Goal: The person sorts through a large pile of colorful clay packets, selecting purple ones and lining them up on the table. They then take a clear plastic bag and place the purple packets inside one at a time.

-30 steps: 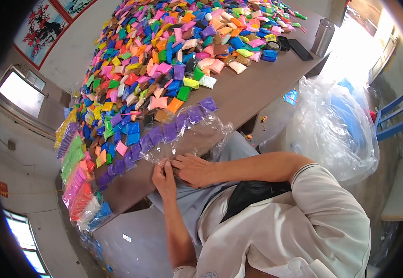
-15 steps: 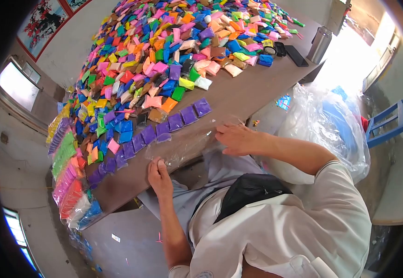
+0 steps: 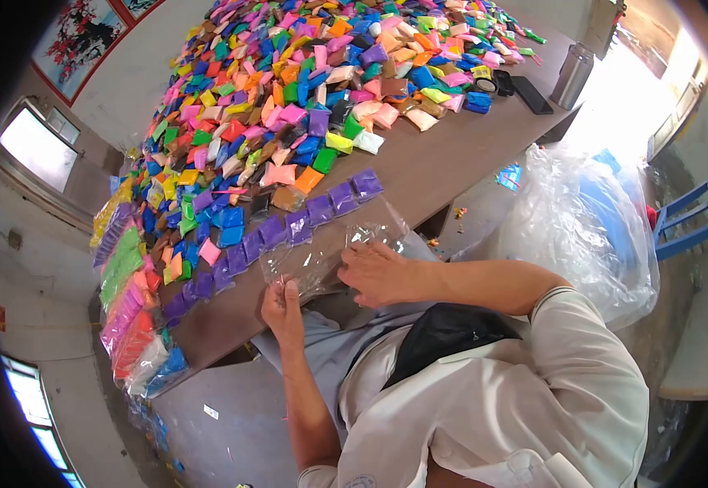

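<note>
A clear plastic bag (image 3: 299,267) stretches between my two hands above the table's front edge. My left hand (image 3: 283,309) pinches its lower left side between thumb and fingers. On the other side, my right hand (image 3: 374,272) has its fingers closed on the plastic, palm down. Just beyond the bag, a row of small purple packets (image 3: 297,227) runs diagonally along the table, with the packets side by side. The bag is see-through, and I make out nothing inside it.
A large heap of coloured packets (image 3: 289,106) covers the back of the brown table (image 3: 443,159). Bundled packets (image 3: 122,268) line its left end. A phone (image 3: 531,95) and a steel flask (image 3: 572,77) stand far right. A big plastic sack (image 3: 574,236) and blue chair (image 3: 688,220) are beside me.
My right hand has moved left, closer to my left hand, and the plastic between them is less stretched. The left hand keeps its pinch. The view has shifted slightly.
</note>
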The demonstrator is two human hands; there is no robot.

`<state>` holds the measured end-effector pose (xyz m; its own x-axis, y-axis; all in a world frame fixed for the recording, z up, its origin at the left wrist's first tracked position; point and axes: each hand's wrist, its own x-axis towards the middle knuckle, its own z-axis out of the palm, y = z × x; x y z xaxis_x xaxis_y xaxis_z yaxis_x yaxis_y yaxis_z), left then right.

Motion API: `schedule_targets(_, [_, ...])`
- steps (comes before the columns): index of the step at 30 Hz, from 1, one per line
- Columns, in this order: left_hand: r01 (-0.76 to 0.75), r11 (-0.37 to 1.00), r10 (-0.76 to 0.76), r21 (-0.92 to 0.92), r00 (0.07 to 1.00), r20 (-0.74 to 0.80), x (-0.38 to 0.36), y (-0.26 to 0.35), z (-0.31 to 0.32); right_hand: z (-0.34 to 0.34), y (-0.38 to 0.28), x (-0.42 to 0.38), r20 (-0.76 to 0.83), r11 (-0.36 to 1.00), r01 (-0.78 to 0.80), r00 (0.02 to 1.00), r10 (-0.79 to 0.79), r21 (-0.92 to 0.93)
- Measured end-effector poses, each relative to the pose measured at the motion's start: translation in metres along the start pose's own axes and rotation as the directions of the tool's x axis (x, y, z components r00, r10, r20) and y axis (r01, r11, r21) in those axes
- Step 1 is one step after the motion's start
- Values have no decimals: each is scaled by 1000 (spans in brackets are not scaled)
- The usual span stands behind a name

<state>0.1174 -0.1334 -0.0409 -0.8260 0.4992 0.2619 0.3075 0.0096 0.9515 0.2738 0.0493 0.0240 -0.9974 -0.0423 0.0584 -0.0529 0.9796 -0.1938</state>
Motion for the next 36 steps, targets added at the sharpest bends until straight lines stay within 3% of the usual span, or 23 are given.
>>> schedule_targets(5, [32, 999, -32, -21, 999, -24, 1, -2, -3, 11, 14, 1, -65, 986, -20, 998, 9, -168])
schedule_targets(11, [19, 999, -21, -47, 999, -38, 2, -8, 4, -5, -6, 16, 66, 981, 38, 996, -51, 190])
schedule_targets(14, [41, 997, -41, -59, 999, 4, 1, -6, 5, 19, -15, 36, -27, 912, 169, 985, -172, 374])
schedule_targets(17, [48, 997, -47, -63, 999, 9, 1, -2, 1, 45, -17, 58, -128, 905, 282, 959, -254, 319])
schedule_targets(20, [-6, 999, 6, -40, 1000, -3, 1, 5, 1, 41, -23, 55, -158, 928, 277, 957, -243, 248])
schedule_targets(24, [-45, 994, 46, 102, 999, -1, -1, -1, 0, 21, -25, 35, -67, 969, 127, 991, -115, 211])
schedule_targets(26, [-69, 990, 72, 119, 997, -19, -1, -2, 1, 17, -17, 24, 25, 993, 35, 999, -38, 112])
schedule_targets(29, [-57, 994, 62, 92, 997, -50, -2, -5, 3, 8, 6, 5, 30, 999, -48, 998, 48, -3])
schedule_targets(36, [-33, 991, 39, 132, 998, -43, 0, 1, 2, -8, 40, -23, 115, 978, -188, 973, 199, -95])
